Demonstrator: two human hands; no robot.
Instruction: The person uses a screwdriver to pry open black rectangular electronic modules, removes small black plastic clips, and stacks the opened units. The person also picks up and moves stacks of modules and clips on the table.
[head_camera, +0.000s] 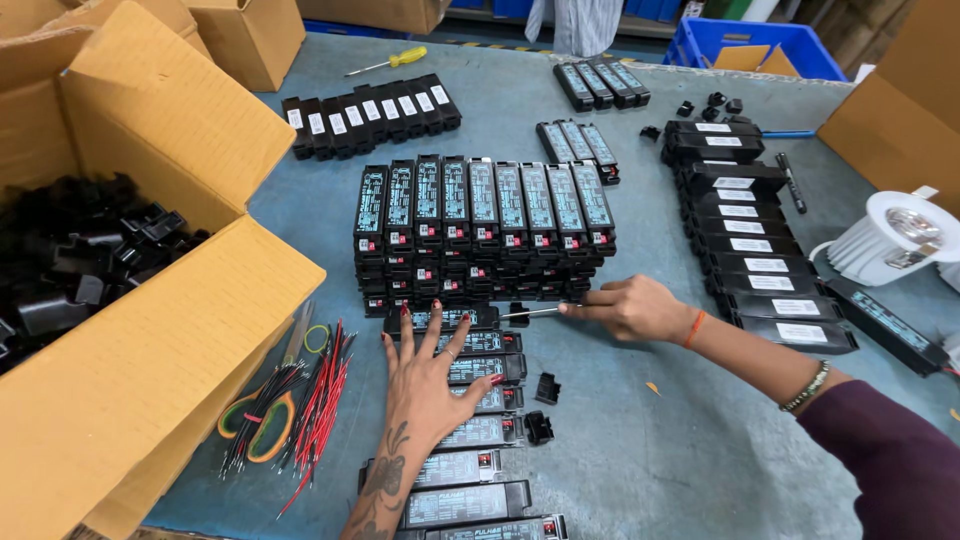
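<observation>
My left hand lies flat, fingers spread, on a column of black rectangular driver modules laid side by side on the grey table. My right hand grips a thin metal screwdriver, its tip pointing left at a small black cap on the end of the top module in the column. Just beyond both hands stands a stacked block of black modules with teal labels.
An open cardboard box of black plastic parts sits at left. Bundles of red and black wires lie beside it. More black modules are stacked at right, a white downlight at far right, loose caps nearby, a yellow screwdriver far back.
</observation>
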